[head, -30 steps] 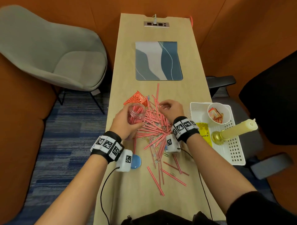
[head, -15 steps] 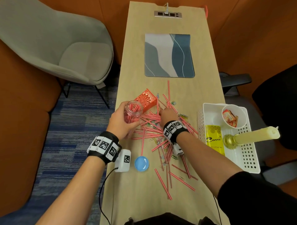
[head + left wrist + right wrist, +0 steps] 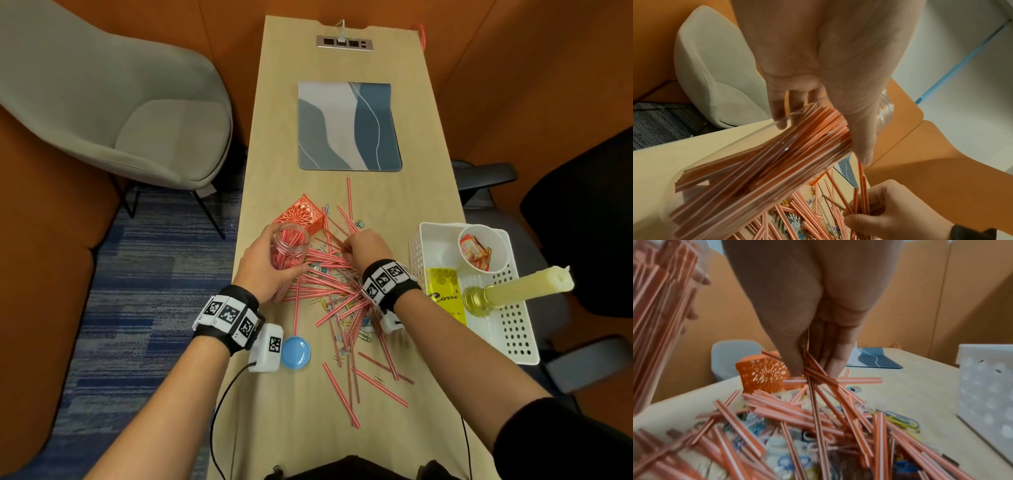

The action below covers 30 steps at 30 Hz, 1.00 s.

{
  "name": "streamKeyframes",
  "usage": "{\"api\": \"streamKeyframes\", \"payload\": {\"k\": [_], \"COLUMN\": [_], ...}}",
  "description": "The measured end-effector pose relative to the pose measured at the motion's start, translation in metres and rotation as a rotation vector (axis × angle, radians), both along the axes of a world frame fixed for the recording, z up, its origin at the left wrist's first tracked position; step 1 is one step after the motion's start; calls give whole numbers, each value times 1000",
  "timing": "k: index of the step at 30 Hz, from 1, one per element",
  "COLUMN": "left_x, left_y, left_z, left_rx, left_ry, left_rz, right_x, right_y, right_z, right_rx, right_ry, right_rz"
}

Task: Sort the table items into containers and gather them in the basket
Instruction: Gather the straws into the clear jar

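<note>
Since half a second ago, right hand [image 3: 363, 247] has pushed further into the far side of the pile, thumb and fingertips [image 3: 833, 369] now pinched around a few thin red-and-white striped straws [image 3: 819, 378] lifted clear of the heap; left hand position barely changed. Left hand [image 3: 265, 263] wraps a clear plastic jar [image 3: 289, 248], tilted, packed with the same straws, mouth turned toward the right hand; jar sits at the left edge of the pile. Loose straws [image 3: 329, 291] spread across the light wooden table [image 3: 421, 192], mixed with coloured paper clips [image 3: 900, 419] underneath. Orange perforated square pen holder [image 3: 303, 216] just behind the jar, touching the far straws. Round blue lid [image 3: 295, 353] lies near the left wrist, apart from the pile. White perforated plastic basket [image 3: 513, 329] at the table's right edge holds a paper cup of sachets [image 3: 478, 248], a yellow packet [image 3: 445, 296] and a cream candle in a gold holder [image 3: 520, 286]. Blue-grey patterned mat [image 3: 349, 126] lies further up the table.
</note>
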State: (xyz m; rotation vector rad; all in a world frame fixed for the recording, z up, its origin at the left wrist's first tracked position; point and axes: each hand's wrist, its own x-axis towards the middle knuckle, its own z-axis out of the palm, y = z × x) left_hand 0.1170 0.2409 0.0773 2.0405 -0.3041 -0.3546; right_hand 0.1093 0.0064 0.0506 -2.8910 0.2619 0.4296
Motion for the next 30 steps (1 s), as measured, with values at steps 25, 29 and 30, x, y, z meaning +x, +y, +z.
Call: {"api": "streamKeyframes", "payload": {"k": [25,29,30], "left_x": [-70,-73,-74], "left_y": [-64,-68,-70], "left_z": [50,52,52], "left_rx": [77,138,151], "left_ry": [8,-30,-32], "left_rz": [-184,-205,-212], "right_x": [-103,-110,-110], "right_y": [15,20,19], "right_z": [128,100,93], "right_rx": [800,723,698], "right_ry": [-519,-602,-632], "right_rz": [-315,-314,-328]}}
